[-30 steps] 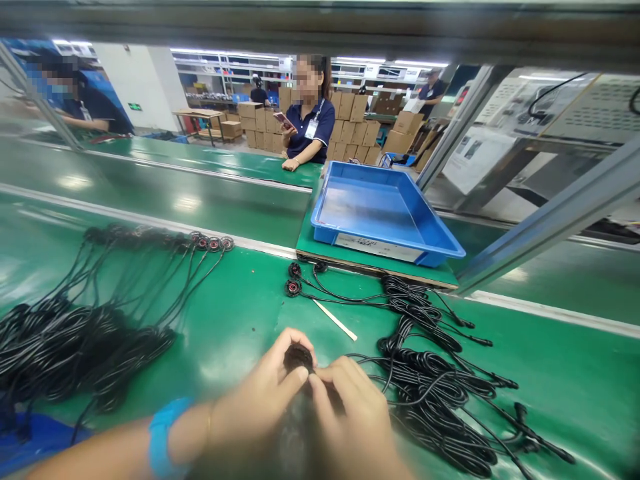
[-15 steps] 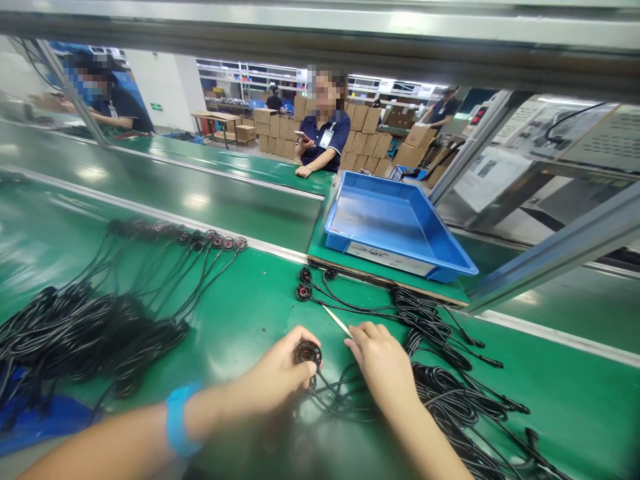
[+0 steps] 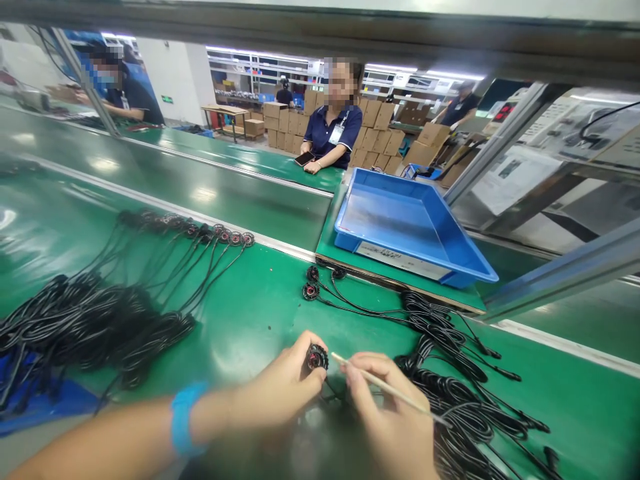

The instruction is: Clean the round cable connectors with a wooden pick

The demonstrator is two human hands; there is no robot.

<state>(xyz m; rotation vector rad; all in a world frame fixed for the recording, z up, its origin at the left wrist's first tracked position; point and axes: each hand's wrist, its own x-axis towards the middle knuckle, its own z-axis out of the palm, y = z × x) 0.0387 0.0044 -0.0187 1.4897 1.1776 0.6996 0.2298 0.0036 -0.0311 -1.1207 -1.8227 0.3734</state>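
Low centre of the frame: left hand [image 3: 280,393] closed around a small round connector head [image 3: 317,359], thumb and fingers on the rim, red-marked face turned up, just above the green bench [image 3: 250,313]. Right hand [image 3: 395,427] just beside it, pinched on a thin pale stick [image 3: 385,390], tip close to the head's edge; touching or not, hard to tell at this size.

Looks light and rigid, likely moulded plastic. Small enough to spin or slip between fingertips, so best gripped by the rim with the face left clear. Trails a thin black cable [image 3: 330,393], probably limp and springy, apt to snag the coiled cables [image 3: 450,400] at lower right. Stick slender, probably snaps if levered hard; best held near the working end.

Upper right: blue tray [image 3: 410,227]. Left: another cable bundle [image 3: 90,327].
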